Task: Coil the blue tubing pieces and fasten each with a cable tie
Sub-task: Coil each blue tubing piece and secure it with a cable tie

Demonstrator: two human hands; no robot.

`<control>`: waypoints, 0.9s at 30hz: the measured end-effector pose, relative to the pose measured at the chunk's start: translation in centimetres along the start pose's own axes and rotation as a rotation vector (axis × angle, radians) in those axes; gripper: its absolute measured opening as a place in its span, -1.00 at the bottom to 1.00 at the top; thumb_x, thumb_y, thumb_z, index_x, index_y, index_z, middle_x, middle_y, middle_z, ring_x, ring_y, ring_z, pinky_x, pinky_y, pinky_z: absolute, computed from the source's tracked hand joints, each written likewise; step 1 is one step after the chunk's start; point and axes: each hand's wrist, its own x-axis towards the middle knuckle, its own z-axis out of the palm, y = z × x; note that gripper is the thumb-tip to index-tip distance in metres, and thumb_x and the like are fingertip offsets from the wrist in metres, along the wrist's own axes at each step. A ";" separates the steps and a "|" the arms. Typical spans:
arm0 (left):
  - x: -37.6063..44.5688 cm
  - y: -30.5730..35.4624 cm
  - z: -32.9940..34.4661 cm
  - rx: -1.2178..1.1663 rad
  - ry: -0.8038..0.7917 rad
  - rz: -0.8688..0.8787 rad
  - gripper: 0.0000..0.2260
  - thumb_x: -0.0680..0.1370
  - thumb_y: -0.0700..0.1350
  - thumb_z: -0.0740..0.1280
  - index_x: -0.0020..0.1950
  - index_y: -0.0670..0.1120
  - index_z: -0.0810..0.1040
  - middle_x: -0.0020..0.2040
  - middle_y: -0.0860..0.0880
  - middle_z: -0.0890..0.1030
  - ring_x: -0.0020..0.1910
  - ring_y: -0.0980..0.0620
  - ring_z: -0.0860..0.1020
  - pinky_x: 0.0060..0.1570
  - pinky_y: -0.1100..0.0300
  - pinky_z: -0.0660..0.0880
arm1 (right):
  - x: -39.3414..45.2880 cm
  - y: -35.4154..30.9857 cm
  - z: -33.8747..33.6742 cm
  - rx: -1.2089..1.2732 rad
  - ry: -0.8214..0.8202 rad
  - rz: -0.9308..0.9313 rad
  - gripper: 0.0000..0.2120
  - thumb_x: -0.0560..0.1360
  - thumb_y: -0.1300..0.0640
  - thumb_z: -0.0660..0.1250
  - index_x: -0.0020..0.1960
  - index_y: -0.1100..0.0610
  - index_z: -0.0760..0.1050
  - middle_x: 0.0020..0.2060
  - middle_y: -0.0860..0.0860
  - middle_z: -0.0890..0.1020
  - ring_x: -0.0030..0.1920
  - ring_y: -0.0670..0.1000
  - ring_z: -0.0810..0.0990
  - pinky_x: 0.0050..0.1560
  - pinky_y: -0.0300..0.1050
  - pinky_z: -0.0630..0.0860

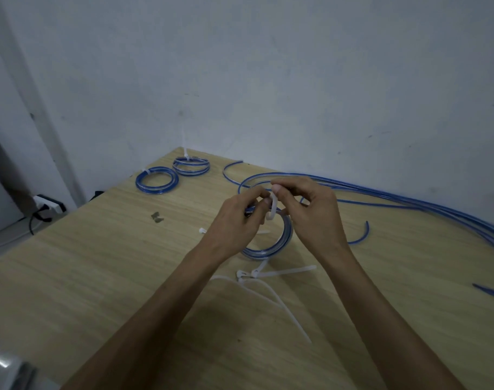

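A coil of blue tubing (279,243) lies at the middle of the wooden table (105,266), partly hidden under my hands. A white cable tie (271,209) curves around its far side. My left hand (236,223) pinches one end of the tie while my right hand (310,212) pinches the other end just above the coil. Two tied blue coils lie at the far left: one (157,180) nearer, one (191,165) by the wall corner, each with a white tie sticking up.
Several loose white cable ties (268,280) lie just in front of the coil. Long uncoiled blue tubes (409,199) run along the wall to the right edge. A short blue piece (362,235) curves right of my hands. A power strip (47,205) sits on the floor left.
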 end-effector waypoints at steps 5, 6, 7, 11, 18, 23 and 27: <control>0.0 -0.1 0.0 -0.019 -0.005 -0.017 -0.86 0.68 -0.14 0.21 -0.02 -0.01 0.53 -0.34 0.07 0.53 -0.37 0.14 0.48 -0.31 0.32 0.33 | 0.2 -0.2 -0.2 0.062 -0.028 0.062 -0.93 0.55 0.21 0.43 0.00 0.11 0.67 -0.17 -0.08 0.72 -0.06 -0.07 0.71 -0.07 0.14 0.68; 0.1 -0.1 0.0 -0.026 -0.008 -0.020 -0.86 0.68 -0.13 0.21 -0.03 -0.01 0.53 -0.34 0.05 0.53 -0.37 0.14 0.47 -0.32 0.30 0.33 | 0.2 -0.2 -0.3 0.065 -0.037 0.068 -0.94 0.55 0.21 0.44 0.00 0.12 0.67 -0.17 -0.07 0.72 -0.07 -0.06 0.71 -0.07 0.15 0.68; 0.1 -0.1 0.1 -0.036 -0.008 -0.026 -0.86 0.68 -0.12 0.22 -0.03 -0.02 0.53 -0.34 0.04 0.54 -0.38 0.14 0.47 -0.32 0.29 0.33 | 0.3 -0.2 -0.5 0.059 -0.051 0.071 -0.95 0.54 0.21 0.44 -0.01 0.12 0.67 -0.18 -0.06 0.72 -0.07 -0.06 0.70 -0.07 0.16 0.68; 0.1 0.0 0.1 -0.078 -0.010 -0.054 -0.84 0.68 -0.11 0.22 -0.03 -0.04 0.56 -0.33 0.04 0.55 -0.38 0.14 0.47 -0.33 0.27 0.35 | 0.3 -0.4 -0.9 -0.027 -0.093 0.028 -0.97 0.54 0.18 0.44 -0.05 0.08 0.66 -0.18 -0.12 0.71 -0.07 -0.09 0.68 -0.08 0.08 0.68; 0.2 0.5 -0.1 -0.130 -0.027 -0.051 -0.83 0.69 -0.09 0.23 0.00 -0.07 0.58 -0.35 0.05 0.53 -0.41 0.11 0.42 -0.34 0.17 0.35 | 0.3 -0.2 -1.2 -0.163 -0.102 -0.067 -0.96 0.52 0.16 0.47 -0.04 0.08 0.69 -0.13 -0.15 0.68 -0.07 -0.15 0.64 -0.20 -0.29 0.50; 0.2 0.9 -0.3 -0.166 -0.047 -0.062 -0.84 0.69 -0.14 0.23 -0.04 -0.08 0.56 -0.36 0.08 0.52 -0.45 0.15 0.38 -0.36 0.20 0.33 | 0.3 -0.7 -1.0 -0.113 -0.063 -0.032 -0.92 0.53 0.18 0.45 -0.11 0.01 0.64 -0.22 -0.18 0.68 -0.15 -0.14 0.65 -0.16 -0.11 0.56; 0.3 0.8 -0.5 -0.166 -0.084 -0.090 -0.81 0.68 -0.15 0.23 -0.07 -0.15 0.55 -0.38 0.04 0.50 -0.45 0.12 0.37 -0.37 0.15 0.32 | 0.6 -0.8 -1.5 -0.141 -0.120 -0.020 -0.94 0.57 0.20 0.40 -0.09 0.12 0.60 -0.25 -0.13 0.67 -0.22 -0.13 0.67 -0.21 -0.23 0.55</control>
